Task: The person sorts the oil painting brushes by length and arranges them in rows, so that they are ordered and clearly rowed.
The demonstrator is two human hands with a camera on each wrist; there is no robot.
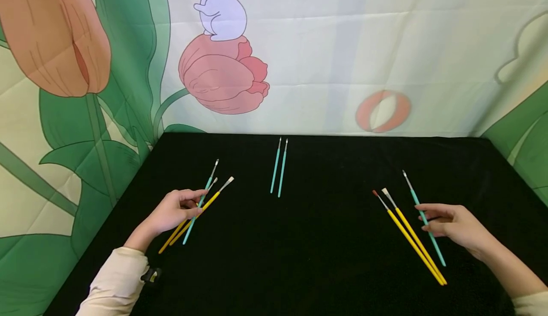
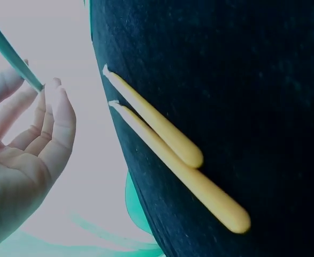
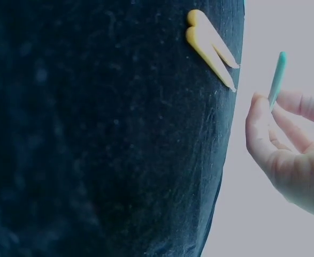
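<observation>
My left hand [image 1: 193, 202] pinches a teal paintbrush [image 1: 210, 178] at the table's left; in the left wrist view its teal handle [image 2: 11, 53] sits between the fingertips [image 2: 54, 91]. Two yellow brushes [image 1: 211, 201] lie crossed under it, their handles [image 2: 170, 136] flat on the cloth. My right hand [image 1: 428, 218] pinches another teal brush [image 1: 413, 194], whose handle [image 3: 277, 80] shows between thumb and finger in the right wrist view. Just left of it lie two yellow brushes [image 1: 411, 237], with their handle ends [image 3: 207, 43] in the right wrist view. Two teal brushes [image 1: 279, 166] lie side by side at the middle back.
The black cloth table [image 1: 299, 249] runs to a printed fabric backdrop [image 1: 342, 44] with tulips and a rabbit at the back and both sides. A small black object [image 1: 151, 274] sits by my left sleeve.
</observation>
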